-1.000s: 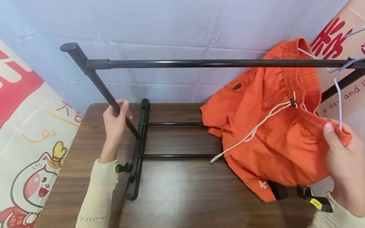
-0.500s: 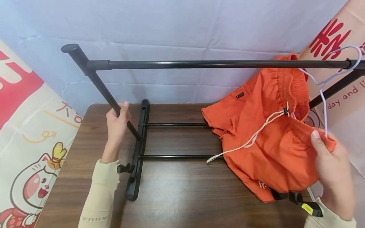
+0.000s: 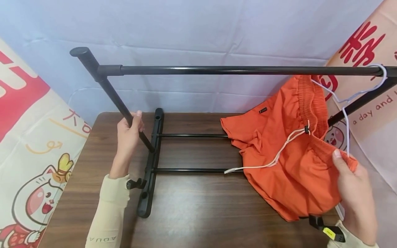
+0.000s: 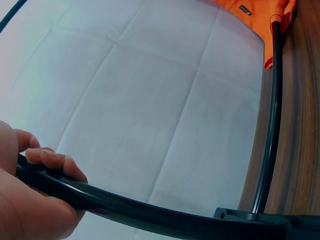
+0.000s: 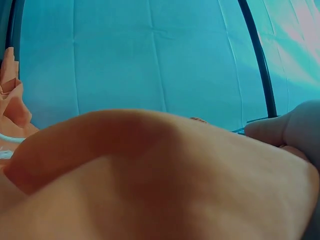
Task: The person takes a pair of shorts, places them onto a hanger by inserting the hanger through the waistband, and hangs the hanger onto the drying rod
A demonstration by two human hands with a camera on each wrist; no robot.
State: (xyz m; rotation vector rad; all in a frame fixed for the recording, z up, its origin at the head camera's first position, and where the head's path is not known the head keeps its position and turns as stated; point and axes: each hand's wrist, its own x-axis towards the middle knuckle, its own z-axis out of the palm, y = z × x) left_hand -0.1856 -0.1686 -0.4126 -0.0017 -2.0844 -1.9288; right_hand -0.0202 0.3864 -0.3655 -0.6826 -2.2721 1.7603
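Note:
Orange shorts [image 3: 279,148] with an elastic waistband and a pale drawstring [image 3: 257,167] hang on a lilac hanger [image 3: 346,127] at the right. The hanger's hook curls over the right end of the black rack's top bar [image 3: 217,70]. My right hand [image 3: 356,196] pinches the near corner of the waistband together with the hanger's end, thumb on the cloth. In the right wrist view that hand [image 5: 150,175] covers most of the lower half. My left hand [image 3: 128,134] grips the rack's left post [image 3: 113,94]; the left wrist view shows its fingers [image 4: 55,160] wrapped round the tube.
The rack's left foot [image 3: 149,179] stands on a brown wood table [image 3: 192,206], joined to thin lower rods [image 3: 192,170]. Behind it hangs a pale cloth backdrop [image 3: 186,31]. Printed cartoon sheets flank both sides. Black camera mounts [image 3: 328,230] sit at both wrists.
My right hand has moved left and a little down, carrying the shorts and hanger. The hook has come down around the top bar. My left hand has barely shifted on the post.

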